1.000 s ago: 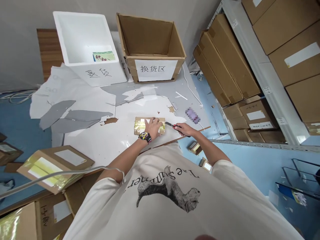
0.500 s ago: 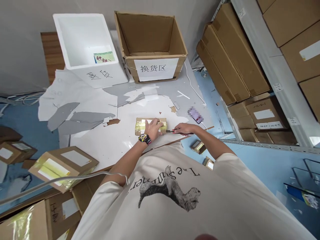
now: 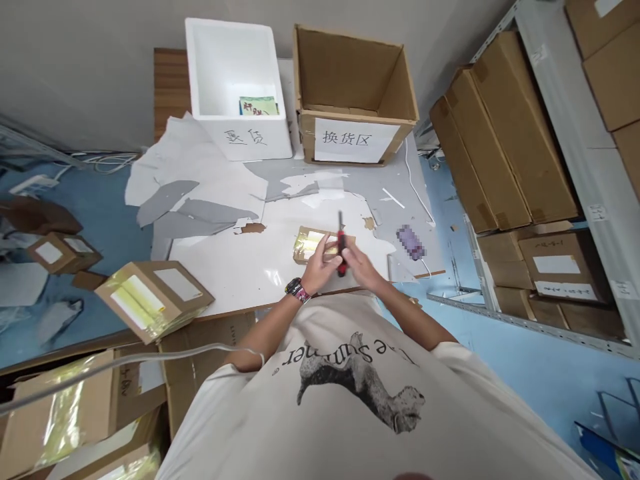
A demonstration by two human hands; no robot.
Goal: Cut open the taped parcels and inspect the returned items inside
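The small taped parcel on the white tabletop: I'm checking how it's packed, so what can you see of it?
It is a small, flat cardboard parcel, brown at the edges, with glossy yellowish tape over most of its top and a white patch showing beneath. It lies flat on the white sheet. The left hand overlaps its near edge, so contact is unclear, and a blurred red-handled utility knife is held just in front of it, by the right hand.
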